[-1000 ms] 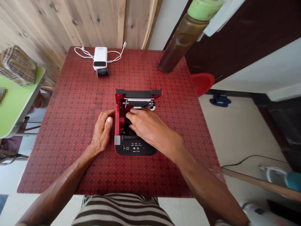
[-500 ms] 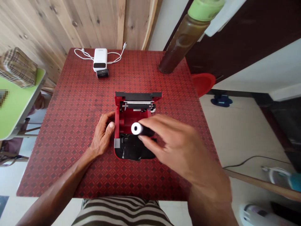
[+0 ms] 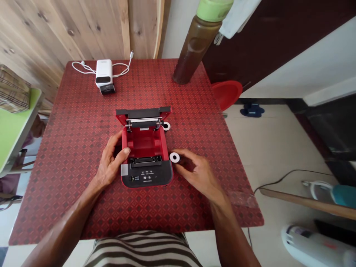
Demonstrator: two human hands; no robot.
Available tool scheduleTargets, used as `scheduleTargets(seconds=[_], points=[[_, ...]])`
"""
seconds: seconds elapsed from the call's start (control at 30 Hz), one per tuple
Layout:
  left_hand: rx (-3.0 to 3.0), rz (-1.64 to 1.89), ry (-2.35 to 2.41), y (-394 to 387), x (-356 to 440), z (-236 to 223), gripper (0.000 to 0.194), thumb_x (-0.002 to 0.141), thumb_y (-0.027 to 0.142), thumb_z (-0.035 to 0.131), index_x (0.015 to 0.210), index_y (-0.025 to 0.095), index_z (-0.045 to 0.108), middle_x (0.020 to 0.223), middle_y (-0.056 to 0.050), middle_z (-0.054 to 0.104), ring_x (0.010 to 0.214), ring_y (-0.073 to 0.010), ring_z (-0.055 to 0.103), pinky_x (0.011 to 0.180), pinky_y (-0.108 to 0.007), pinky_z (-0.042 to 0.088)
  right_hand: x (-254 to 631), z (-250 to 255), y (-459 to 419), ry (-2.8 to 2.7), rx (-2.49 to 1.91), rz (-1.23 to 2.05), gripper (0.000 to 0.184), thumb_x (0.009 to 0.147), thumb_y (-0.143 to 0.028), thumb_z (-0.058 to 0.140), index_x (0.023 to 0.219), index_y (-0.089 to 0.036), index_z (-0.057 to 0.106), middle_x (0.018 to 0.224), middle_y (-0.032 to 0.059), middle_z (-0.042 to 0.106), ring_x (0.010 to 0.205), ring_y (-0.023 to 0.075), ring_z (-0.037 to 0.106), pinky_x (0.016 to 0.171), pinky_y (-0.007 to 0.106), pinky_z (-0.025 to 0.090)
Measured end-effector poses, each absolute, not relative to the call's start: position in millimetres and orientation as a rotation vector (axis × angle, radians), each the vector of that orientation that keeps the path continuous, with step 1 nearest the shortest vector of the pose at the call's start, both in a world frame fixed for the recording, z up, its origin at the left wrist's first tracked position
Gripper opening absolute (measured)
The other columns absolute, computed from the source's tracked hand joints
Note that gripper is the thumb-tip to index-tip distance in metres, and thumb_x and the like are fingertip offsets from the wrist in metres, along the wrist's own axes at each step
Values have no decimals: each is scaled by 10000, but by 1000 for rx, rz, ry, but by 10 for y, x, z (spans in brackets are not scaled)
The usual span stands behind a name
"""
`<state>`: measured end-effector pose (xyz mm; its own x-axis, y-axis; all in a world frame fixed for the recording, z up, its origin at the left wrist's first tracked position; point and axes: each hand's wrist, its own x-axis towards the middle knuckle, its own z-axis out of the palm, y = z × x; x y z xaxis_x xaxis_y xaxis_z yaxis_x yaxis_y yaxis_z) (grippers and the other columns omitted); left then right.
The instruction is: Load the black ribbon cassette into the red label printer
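Observation:
A small red and black thermal printer (image 3: 147, 174) stands on the table with its lid (image 3: 143, 112) raised and its red paper bay showing nothing inside. My left hand (image 3: 109, 161) grips the printer's left side, thumb over the rim and fingers along the outer wall. Just right of the printer, my right hand (image 3: 198, 168) pinches a paper roll (image 3: 175, 157) between thumb and fingers, its white ring end turned toward me. A second roll (image 3: 166, 126) lies by the printer's back right corner, partly hidden.
A white power bank (image 3: 104, 70) with a white cable lies at the back left of the patterned red table (image 3: 83, 148), a small black object (image 3: 107, 89) against it. A tall brown bottle (image 3: 191, 48) with a green cap stands at the back right. A red stool (image 3: 228, 94) is beyond the table's right edge.
My right hand has carried the paper roll from above the printer to its right side, uncovering the bay and front panel. My left hand stays on the printer. The view has shifted.

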<state>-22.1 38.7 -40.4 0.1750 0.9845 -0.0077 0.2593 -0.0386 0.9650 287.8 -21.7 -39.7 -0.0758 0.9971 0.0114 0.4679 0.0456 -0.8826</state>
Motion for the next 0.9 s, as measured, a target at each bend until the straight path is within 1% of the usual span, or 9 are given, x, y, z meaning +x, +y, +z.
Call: scheduleTargets(seconds=[0.1,0.27,0.33,0.4,0.5,0.57,0.63,0.73,0.9], points=[[1519,936,1269,397,-233,-378,756,1025,723,709,1567,197,674,1495,-165,759,1355,-396,717,1187,-583,547,2826,-419,-202,-1684,-1478,983,318,967,-215,677,1230,-269,848,1174,59,913,1013,268,871,906,424,685],[1568,920,1281,413,-246,-349,751,1023,738,695,1547,201,691,1426,-148,784,1281,-380,740,1131,-556,581,2927,-396,-270,-1745,-1463,995,428,968,-215,710,1377,-271,823,1331,83,894,1176,297,863,1088,517,678],[1582,921,1285,412,-246,-352,746,1026,731,691,1548,198,695,1409,-146,784,1268,-379,739,1121,-550,579,3041,-351,-278,-1738,-1460,1045,528,967,-206,713,1484,-291,781,1401,79,875,1190,283,866,1095,513,688],[1581,920,1292,408,-247,-361,741,1030,721,689,1553,196,697,1404,-149,778,1271,-384,737,1125,-553,568,3167,-301,-220,-1682,-1478,1055,546,993,-207,695,1526,-308,757,1390,68,877,1164,263,871,1070,491,703],[1561,918,1299,401,-253,-375,737,1032,714,688,1564,205,701,1412,-152,772,1289,-393,731,1145,-568,549,3270,-288,32,-1594,-1527,946,380,1038,-252,702,1398,-301,815,1282,65,896,1133,268,866,1071,498,699],[1555,920,1299,401,-257,-378,736,1029,714,692,1566,211,707,1406,-150,776,1281,-395,732,1147,-576,549,3239,-343,274,-1585,-1534,874,320,1006,-284,772,1318,-295,838,1286,78,890,1087,285,859,1046,522,700],[1559,922,1285,407,-255,-378,716,1032,706,697,1555,218,720,1435,-147,777,1298,-397,729,1173,-588,542,3148,-428,508,-1600,-1501,879,400,953,-259,820,1351,-304,822,1382,85,864,1120,294,849,1039,530,698],[1571,928,1239,416,-234,-383,685,1032,697,710,1536,233,734,1497,-139,771,1356,-401,713,1222,-598,525,2995,-530,737,-1652,-1445,911,452,883,-230,880,1325,-312,824,1347,63,867,1161,295,832,1032,502,687],[1539,958,1234,412,-188,-397,705,1034,706,708,1532,206,702,1459,-159,779,1324,-387,733,1163,-579,569,2871,-573,809,-1667,-1444,875,200,942,-292,845,1141,-280,835,1147,62,864,1084,290,797,997,474,639]])
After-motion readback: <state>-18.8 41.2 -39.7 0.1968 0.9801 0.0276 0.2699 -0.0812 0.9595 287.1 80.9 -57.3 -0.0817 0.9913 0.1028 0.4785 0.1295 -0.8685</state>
